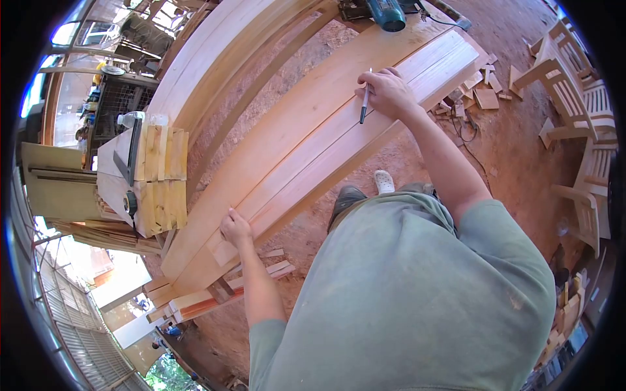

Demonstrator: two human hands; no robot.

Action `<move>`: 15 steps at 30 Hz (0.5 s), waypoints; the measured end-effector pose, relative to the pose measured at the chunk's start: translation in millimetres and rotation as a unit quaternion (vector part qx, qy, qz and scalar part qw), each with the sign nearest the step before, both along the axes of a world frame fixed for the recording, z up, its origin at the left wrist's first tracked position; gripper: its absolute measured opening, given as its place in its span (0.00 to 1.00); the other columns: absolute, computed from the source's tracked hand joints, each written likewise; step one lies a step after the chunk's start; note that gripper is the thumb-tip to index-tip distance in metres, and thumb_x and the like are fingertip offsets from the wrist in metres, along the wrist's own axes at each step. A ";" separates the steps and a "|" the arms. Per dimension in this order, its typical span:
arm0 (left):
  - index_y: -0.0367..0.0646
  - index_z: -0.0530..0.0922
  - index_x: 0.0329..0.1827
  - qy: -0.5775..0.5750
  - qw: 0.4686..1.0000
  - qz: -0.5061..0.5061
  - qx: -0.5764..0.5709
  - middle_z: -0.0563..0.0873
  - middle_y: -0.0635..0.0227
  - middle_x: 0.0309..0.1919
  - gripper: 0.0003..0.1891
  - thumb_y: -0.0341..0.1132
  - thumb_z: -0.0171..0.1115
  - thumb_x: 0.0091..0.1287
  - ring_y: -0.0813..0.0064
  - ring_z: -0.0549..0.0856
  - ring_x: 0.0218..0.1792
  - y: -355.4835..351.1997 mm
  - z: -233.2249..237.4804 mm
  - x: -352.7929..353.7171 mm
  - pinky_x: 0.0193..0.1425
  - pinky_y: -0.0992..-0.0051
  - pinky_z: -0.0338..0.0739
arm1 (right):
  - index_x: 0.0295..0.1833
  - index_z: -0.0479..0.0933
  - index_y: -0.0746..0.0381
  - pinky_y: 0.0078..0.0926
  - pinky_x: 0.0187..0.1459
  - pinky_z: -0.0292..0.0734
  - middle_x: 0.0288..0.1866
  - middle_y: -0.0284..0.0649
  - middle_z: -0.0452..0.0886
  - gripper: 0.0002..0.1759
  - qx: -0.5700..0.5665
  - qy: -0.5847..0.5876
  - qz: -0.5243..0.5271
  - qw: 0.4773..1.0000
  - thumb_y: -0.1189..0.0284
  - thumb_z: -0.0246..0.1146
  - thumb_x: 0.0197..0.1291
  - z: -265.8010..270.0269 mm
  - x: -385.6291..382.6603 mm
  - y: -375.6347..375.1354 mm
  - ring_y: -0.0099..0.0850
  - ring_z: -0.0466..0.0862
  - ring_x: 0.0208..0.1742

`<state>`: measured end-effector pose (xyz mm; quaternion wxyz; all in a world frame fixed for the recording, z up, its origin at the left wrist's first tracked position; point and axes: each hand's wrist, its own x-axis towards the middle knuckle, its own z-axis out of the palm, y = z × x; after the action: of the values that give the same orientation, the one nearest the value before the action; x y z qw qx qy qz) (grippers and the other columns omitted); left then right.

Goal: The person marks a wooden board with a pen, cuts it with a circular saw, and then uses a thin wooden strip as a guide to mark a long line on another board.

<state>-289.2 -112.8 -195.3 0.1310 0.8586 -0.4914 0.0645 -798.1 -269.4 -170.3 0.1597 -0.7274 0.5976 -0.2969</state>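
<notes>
The planks lie lengthwise in front of the person, next to a wide board. The right hand grasps a pen above them. The left hand is at their near-left end, fingers curled; whether it grips an edge cannot be told. Good practice likely calls for steady left-hand pressure, aligned long edges and a light pen hold.

counter: honey tan | boards: pale pinkish cream, dark seam lines | pen: pale, dark end | shirt: grey-green | shoe: white, dark dots | floor: reddish brown | tool, top of frame: teal | block stack, left of frame: yellow-tan stripes | chairs, upper right: pale tan, slat stripes
</notes>
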 end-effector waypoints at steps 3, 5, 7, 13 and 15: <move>0.33 0.84 0.33 0.010 0.999 0.027 0.027 0.87 0.48 0.38 0.26 0.48 0.50 0.76 0.47 0.83 0.46 0.4 0.4 3.3 0.58 0.53 0.71 | 0.50 0.81 0.58 0.42 0.70 0.64 0.37 0.43 0.85 0.15 0.003 0.008 -0.005 1.000 0.61 0.66 0.63 2.3 1.3 1.2 0.42 0.82 0.53; 0.33 0.84 0.32 0.008 1.000 0.017 0.011 0.87 0.49 0.38 0.26 0.48 0.50 0.76 0.48 0.83 0.46 1.3 1.9 -1.0 0.58 0.53 0.71 | 0.50 0.81 0.58 0.42 0.70 0.64 0.37 0.43 0.85 0.15 -0.001 0.009 -0.007 1.000 0.60 0.66 0.64 0.2 1.8 0.4 0.41 0.82 0.53; 0.33 0.84 0.33 0.013 1.000 0.009 -0.001 0.87 0.49 0.38 0.26 0.48 0.50 0.76 0.48 0.83 0.46 1.9 2.8 -2.5 0.58 0.53 0.71 | 0.50 0.81 0.58 0.42 0.70 0.64 0.37 0.42 0.85 0.15 -0.003 0.011 -0.009 1.000 0.60 0.66 0.64 -2.8 0.9 -0.2 0.41 0.82 0.53; 0.34 0.85 0.33 0.026 1.000 0.007 -0.015 0.87 0.49 0.37 0.26 0.48 0.50 0.76 0.48 0.83 0.45 2.1 4.9 -4.0 0.58 0.54 0.71 | 0.50 0.81 0.58 0.40 0.71 0.63 0.37 0.41 0.86 0.15 -0.001 0.013 -0.010 1.000 0.60 0.65 0.65 -2.7 1.6 -2.3 0.40 0.82 0.53; 0.34 0.85 0.32 0.029 0.999 0.012 0.000 0.87 0.49 0.37 0.26 0.48 0.50 0.76 0.48 0.83 0.45 2.3 3.8 -3.0 0.58 0.53 0.71 | 0.51 0.81 0.57 0.40 0.70 0.64 0.39 0.43 0.87 0.16 0.005 0.023 -0.008 1.000 0.59 0.65 0.65 -0.2 1.4 -1.5 0.42 0.82 0.54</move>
<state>-292.2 -110.5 -191.5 0.1444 0.8661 -0.4769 0.0408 -796.7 -270.9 -170.5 0.1475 -0.7280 0.6089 -0.2784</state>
